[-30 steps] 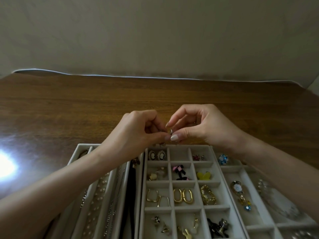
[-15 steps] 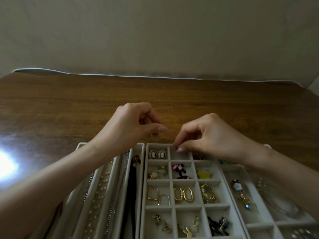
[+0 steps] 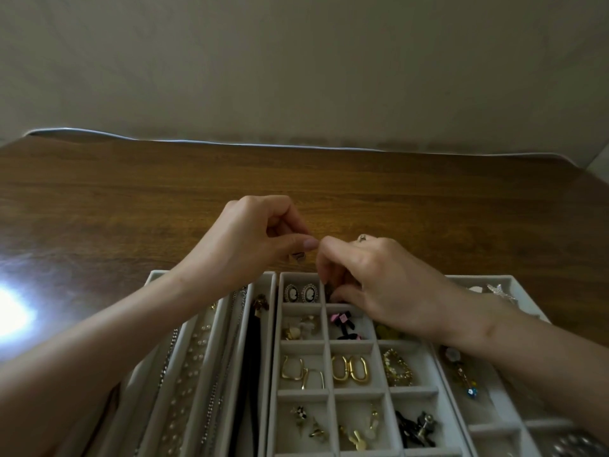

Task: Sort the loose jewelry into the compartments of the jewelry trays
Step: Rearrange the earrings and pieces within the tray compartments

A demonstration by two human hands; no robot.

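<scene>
Three grey velvet jewelry trays lie side by side at the near table edge. My left hand (image 3: 253,242) hovers just beyond the centre tray (image 3: 274,357), thumb and forefinger pinched, with a small earring piece (image 3: 298,256) showing under its curled fingers. My right hand (image 3: 379,285) reaches down into the centre tray's top middle compartment, its fingertips pinching a small dark earring (image 3: 331,293). Its fingers hide most of that compartment. Next to it lie cameo earrings (image 3: 301,293); pink-and-black bow earrings (image 3: 344,324) sit below.
The left tray (image 3: 155,275) holds necklaces and chains in long slots. The right tray (image 3: 478,278) has larger compartments with a watch-like pendant and brooches. Gold hoops (image 3: 349,369) and several other earrings fill the centre grid. Brown wooden table (image 3: 164,199) stretches to the wall.
The hands, joined above the tray a second ago, separated. My right hand dropped into the top middle compartment; my left stayed raised and shifted slightly right.
</scene>
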